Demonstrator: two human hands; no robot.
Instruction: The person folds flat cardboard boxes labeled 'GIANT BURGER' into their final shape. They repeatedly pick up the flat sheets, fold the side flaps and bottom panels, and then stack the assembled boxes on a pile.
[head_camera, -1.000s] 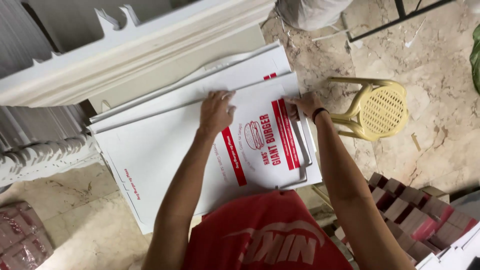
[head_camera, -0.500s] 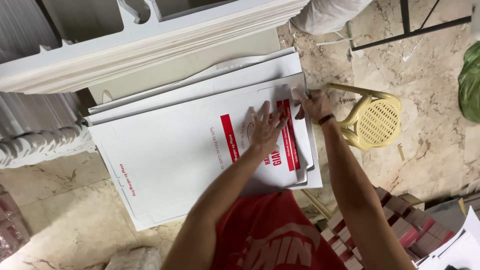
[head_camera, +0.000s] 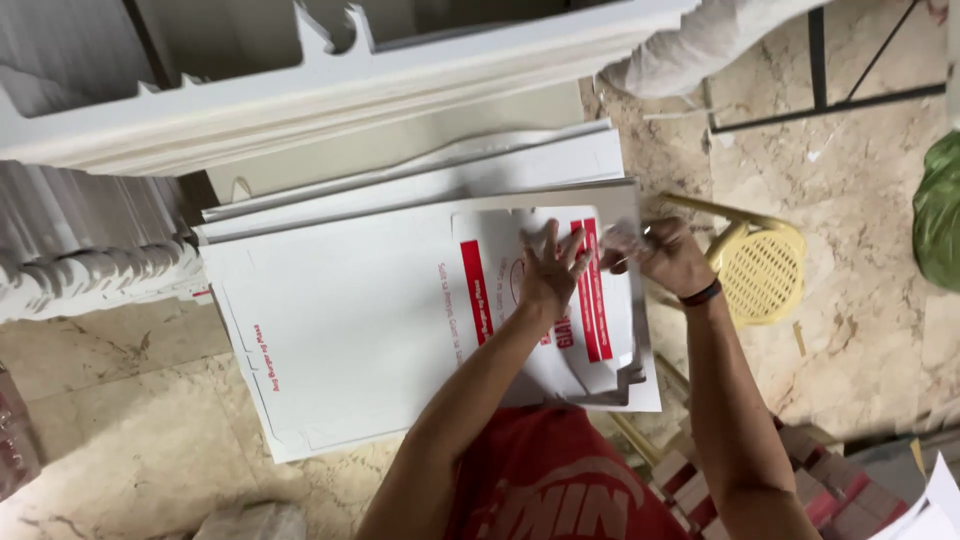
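A small white cardboard blank (head_camera: 520, 330) with red stripes and print lies on top of a stack of larger flat white sheets (head_camera: 340, 330). My left hand (head_camera: 548, 270) rests flat on this blank, fingers spread, holding nothing. My right hand (head_camera: 665, 255), with a dark wristband, has its fingers curled on the blank's far right edge near the corner. That grip is blurred. The two hands are close together, almost touching. My red shirt fills the bottom of the view.
A yellow plastic stool (head_camera: 765, 270) stands just right of the stack. Tall piles of white die-cut sheets (head_camera: 300, 90) rise behind it and at the left. A black metal frame (head_camera: 820, 60), a green bag (head_camera: 940, 220) and red-and-white boxes (head_camera: 800, 490) sit on the marble floor.
My left hand has slid to the right across the printed blank, ending next to my right hand. The right hand has stayed at the blank's right edge.
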